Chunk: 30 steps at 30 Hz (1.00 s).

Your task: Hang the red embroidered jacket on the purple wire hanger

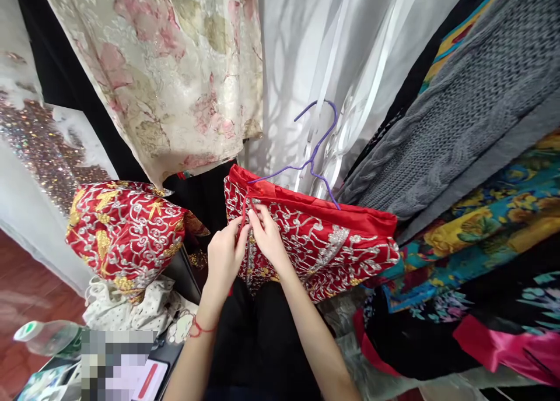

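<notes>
- Bare forearms (pixel 310 331) reach up from below.
- Left hand (pixel 224 252) pinches a thin red cord (pixel 245 206); right hand (pixel 268 236) bends just beside, its grip unclear.
- Embroidered red garment (pixel 336 238) lies beneath both, extending rightward.

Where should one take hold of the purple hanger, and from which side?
The purple hanger is probably best gripped on its thin neck, just below the hook, coming from the near side, above the red garment. That neck stands free, while its arms reach the garment and white fabric hangs behind.
</notes>
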### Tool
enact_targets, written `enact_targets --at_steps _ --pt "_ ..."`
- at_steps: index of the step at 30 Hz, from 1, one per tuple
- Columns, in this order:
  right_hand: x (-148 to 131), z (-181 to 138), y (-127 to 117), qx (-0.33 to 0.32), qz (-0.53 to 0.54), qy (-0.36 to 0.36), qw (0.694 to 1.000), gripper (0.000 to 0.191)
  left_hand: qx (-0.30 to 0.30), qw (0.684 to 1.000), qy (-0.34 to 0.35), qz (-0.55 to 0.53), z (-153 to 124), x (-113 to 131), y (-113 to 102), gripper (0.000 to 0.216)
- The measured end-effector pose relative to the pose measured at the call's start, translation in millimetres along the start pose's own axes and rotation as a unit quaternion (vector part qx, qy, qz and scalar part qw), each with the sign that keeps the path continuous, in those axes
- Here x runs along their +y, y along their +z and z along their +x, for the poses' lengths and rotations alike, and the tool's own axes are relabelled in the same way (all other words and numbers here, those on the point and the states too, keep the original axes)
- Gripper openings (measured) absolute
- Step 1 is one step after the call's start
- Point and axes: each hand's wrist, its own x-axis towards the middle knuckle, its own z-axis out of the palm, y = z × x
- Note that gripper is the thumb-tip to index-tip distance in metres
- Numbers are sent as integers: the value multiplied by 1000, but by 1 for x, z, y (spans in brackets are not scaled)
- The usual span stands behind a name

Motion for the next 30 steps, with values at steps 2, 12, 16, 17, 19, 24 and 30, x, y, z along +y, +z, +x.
enact_targets --at_steps 2,12,16,17,19,24,30 --pt "-4 2 -6 -25 -27 -17 999 30 5 998 22 51 -2 6 9 27" --pt "-9 16 -31 -85 -310 -12 947 33 -94 993 -53 57 -1 28 22 19" --pt "-8 12 -34 -95 -381 5 919 36 -175 969 -143 -100 4 19 28 19" --pt "-8 11 -33 -90 -386 0 918 36 -191 954 -165 -162 4 16 31 19" --pt "-10 8 -29 -61 -399 -33 914 35 -203 919 -204 -270 4 10 37 24" --pt "-11 -8 -14 35 -403 -108 908 33 -135 837 -285 -448 -3 1 45 44" --pt "3 -29 5 86 -152 -1 985 32 -26 803 -317 -504 -3 4 38 52"
